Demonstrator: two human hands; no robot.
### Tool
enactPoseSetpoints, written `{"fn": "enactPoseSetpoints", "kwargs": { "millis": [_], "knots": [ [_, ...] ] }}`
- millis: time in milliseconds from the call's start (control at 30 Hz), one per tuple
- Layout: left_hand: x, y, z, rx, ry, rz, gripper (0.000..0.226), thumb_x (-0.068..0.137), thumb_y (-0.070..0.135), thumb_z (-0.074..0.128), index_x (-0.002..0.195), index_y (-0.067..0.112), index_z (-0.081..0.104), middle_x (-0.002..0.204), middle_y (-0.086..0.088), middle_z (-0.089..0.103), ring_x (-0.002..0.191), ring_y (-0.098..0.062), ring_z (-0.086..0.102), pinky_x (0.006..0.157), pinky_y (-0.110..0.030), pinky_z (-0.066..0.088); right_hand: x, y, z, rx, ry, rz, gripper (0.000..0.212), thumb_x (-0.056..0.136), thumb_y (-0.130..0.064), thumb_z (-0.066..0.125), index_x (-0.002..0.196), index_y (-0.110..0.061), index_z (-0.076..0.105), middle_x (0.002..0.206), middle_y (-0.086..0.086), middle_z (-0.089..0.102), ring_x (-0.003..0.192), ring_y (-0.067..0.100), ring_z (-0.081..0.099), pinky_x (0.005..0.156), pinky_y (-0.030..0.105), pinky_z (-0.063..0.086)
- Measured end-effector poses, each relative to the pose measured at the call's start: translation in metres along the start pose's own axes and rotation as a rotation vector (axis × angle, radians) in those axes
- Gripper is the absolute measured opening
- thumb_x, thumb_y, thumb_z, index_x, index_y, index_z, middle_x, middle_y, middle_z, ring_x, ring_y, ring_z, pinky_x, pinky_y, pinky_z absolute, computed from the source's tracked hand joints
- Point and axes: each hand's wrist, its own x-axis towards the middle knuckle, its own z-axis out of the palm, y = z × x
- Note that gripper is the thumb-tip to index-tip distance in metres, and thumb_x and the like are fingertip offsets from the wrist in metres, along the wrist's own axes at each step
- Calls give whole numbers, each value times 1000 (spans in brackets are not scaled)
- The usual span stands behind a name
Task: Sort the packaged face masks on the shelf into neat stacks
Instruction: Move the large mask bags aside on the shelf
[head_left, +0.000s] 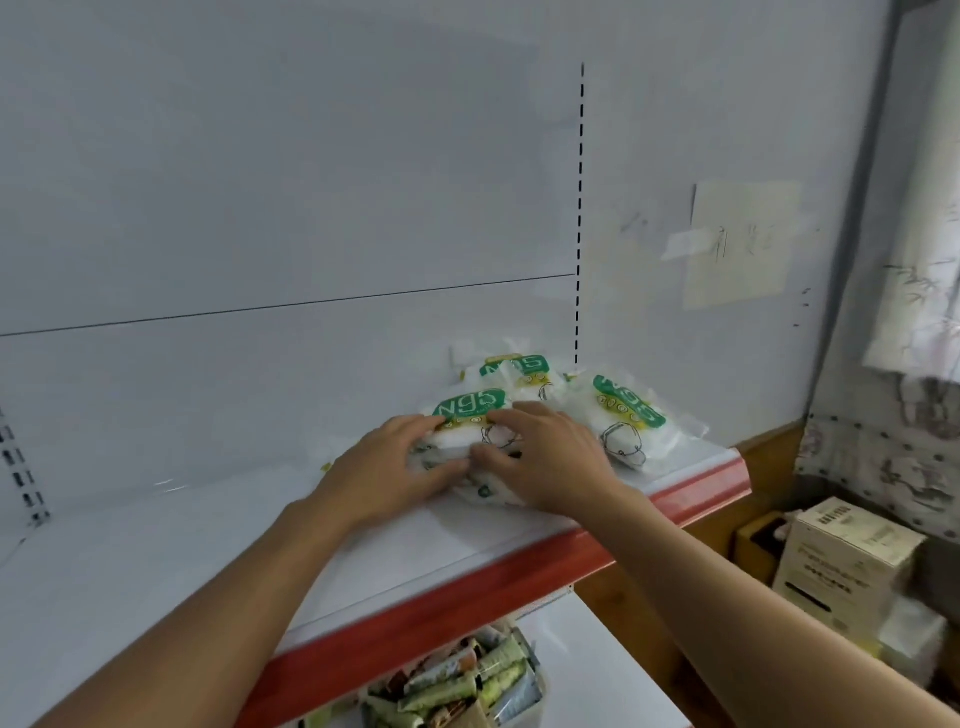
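Both hands are on the front pile (470, 413) of N95 packs, at the R end of the shelf (441, 551), near its red lip. L hand (395, 467) curls round the pile's left side; R hand (550, 457) lies over the top w/ thumb tucked at the front, so both grip it. Best approach, I'd say: squeeze edges flush, labels one way, press flat since the film looks slippery. Then add the loose pack (631, 421) just beside & the rear pack (519, 370).

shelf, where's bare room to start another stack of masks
Bare: the wide shelf stretch left of the left hand, from back panel to red front edge. Crowded: the right end, where it and the right hand grip the mask stack, loose packs behind and beside it.
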Motion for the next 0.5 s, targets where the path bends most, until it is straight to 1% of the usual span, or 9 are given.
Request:
{"fn": "enactPoseSetpoints", "kwargs": {
  "millis": [67, 133, 167, 200, 233, 300, 333, 433, 500],
  "knots": [
    [0, 0, 1, 15, 23, -23, 98, 64, 92, 46, 146, 39, 37, 151, 14, 36, 135, -10, 38, 110, -35, 36, 3, 7, -12, 27, 87, -15, 54, 92, -64, 45, 137, -36, 52, 148, -10, 47, 135, 17, 41, 110, 41, 30],
    [3, 3, 0, 7, 7, -42, 114, 53, 100, 44, 149, 42, 28, 157, 12, 28, 142, -12, 31, 115, -40, 32, 13, 25, -27, -19, 191, 47, 56, 92, -67, 41, 138, -35, 51, 150, -9, 44, 139, 18, 33, 114, 43, 23],
    [5, 7, 0, -2, -24, -52, 118, 50, 100, 45, 151, 44, 22, 160, 12, 21, 145, -13, 24, 117, -42, 27, 19, 37, -33, -55, 179, 113, 60, 92, -69, 39, 141, -35, 47, 153, -6, 39, 143, 19, 28, 116, 46, 19],
    [7, 13, 1, 4, -63, -61, 119, 50, 100, 47, 152, 45, 17, 162, 12, 15, 148, -13, 18, 119, -44, 24, 24, 51, -36, -78, 120, 188, 66, 91, -71, 37, 145, -34, 41, 156, -4, 34, 145, 22, 24, 117, 50, 17],
    [9, 18, 4, 31, -99, -60, 121, 50, 99, 47, 153, 46, 12, 163, 12, 10, 149, -13, 14, 120, -47, 21, 28, 62, -34, -81, 30, 252, 71, 89, -74, 36, 148, -32, 37, 157, -2, 32, 145, 24, 24, 116, 53, 18],
    [13, 25, 11, 107, -140, -44, 127, 45, 103, 39, 153, 47, 5, 164, 12, 5, 150, -14, 10, 120, -52, 19, 29, 78, -24, -56, -132, 299, 78, 86, -78, 33, 147, -30, 35, 156, 0, 34, 141, 27, 31, 113, 53, 27],
    [14, 27, 13, 132, -143, -39, 130, 41, 105, 35, 153, 47, 3, 164, 12, 4, 150, -14, 10, 119, -53, 19, 27, 82, -18, -53, -165, 291, 77, 84, -79, 31, 143, -31, 40, 152, -1, 39, 137, 28, 37, 110, 52, 31],
    [14, 26, 17, 136, -125, -45, 131, 40, 105, 33, 153, 47, 5, 164, 13, 5, 150, -14, 12, 119, -53, 18, 18, 83, -12, -52, -116, 261, 63, 87, -75, 27, 125, -31, 54, 137, -4, 52, 126, 28, 45, 102, 47, 36],
    [11, 28, 18, 131, -113, -41, 124, 47, 101, 39, 153, 46, 7, 164, 13, 6, 150, -14, 12, 120, -52, 16, 12, 80, -12, -86, -94, 235, 57, 91, -71, 29, 122, -31, 56, 134, -4, 54, 126, 28, 46, 101, 46, 34]
  ]
}}
